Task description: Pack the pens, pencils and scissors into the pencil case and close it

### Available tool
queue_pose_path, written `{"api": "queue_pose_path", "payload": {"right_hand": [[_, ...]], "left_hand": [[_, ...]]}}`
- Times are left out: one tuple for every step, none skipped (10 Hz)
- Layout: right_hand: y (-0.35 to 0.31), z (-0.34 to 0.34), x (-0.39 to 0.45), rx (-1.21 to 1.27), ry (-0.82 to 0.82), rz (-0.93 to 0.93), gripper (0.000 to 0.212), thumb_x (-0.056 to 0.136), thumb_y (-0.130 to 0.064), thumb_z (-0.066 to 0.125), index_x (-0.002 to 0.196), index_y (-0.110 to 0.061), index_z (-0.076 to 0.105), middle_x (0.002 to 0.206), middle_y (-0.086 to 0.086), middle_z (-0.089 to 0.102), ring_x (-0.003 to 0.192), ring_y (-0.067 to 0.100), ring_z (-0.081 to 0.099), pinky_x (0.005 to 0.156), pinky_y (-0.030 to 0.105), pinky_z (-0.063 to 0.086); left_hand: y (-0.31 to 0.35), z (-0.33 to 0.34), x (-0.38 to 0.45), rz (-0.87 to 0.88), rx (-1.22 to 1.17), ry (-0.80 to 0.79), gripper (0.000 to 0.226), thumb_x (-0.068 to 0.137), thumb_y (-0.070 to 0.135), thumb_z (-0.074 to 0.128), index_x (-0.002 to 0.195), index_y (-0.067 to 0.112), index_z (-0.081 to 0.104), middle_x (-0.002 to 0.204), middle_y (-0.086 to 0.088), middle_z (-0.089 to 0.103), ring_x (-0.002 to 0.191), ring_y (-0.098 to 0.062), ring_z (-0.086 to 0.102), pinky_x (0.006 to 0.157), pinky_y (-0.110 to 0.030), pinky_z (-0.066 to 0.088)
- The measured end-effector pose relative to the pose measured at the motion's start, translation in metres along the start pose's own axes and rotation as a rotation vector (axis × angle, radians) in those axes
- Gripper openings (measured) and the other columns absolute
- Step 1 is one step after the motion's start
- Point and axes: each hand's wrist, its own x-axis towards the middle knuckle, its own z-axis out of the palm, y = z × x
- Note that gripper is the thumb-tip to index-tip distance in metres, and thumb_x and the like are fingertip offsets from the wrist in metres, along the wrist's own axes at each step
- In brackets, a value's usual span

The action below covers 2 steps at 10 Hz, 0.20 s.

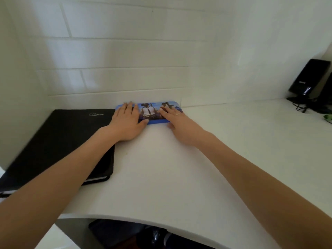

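Observation:
A blue pencil case (150,112) with printed figures on its lid lies shut on the white table, close to the tiled wall. My left hand (126,121) rests flat on its left end, fingers spread, thumb along the front edge. My right hand (177,123), with a ring on one finger, lies flat on its right end. Both palms press on the lid rather than grip it. No pens, pencils or scissors are in sight.
A black notebook (59,141) lies at the left, partly under my left forearm. A black speaker (309,78) with cables stands at the far right by the wall. The white table (170,168) has a curved front edge near me.

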Motion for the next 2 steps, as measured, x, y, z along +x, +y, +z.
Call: {"api": "queue_pose_path", "payload": {"right_hand": [[0.024, -0.033, -0.045, 0.192, 0.077, 0.068, 0.044, 0.099, -0.013, 0.04, 0.142, -0.022, 0.041, 0.149, 0.004, 0.041, 0.137, 0.023, 0.038, 0.108, 0.021, 0.025], [0.051, -0.093, -0.096, 0.411, 0.405, 0.119, 0.037, 0.092, -0.006, 0.056, 0.125, -0.021, 0.059, 0.127, 0.002, 0.063, 0.118, 0.018, 0.058, 0.102, 0.017, 0.036]], "left_hand": [[-0.004, -0.008, 0.004, -0.009, -0.105, -0.037, 0.075, 0.094, 0.051, 0.031, 0.149, 0.006, 0.006, 0.159, -0.016, 0.006, 0.147, -0.029, 0.005, 0.118, -0.039, 0.006], [0.0, -0.038, -0.007, 0.095, -0.564, 0.044, 0.083, 0.092, 0.033, 0.052, 0.15, 0.019, -0.006, 0.156, -0.012, 0.019, 0.142, -0.024, 0.023, 0.116, -0.037, 0.021]]}}
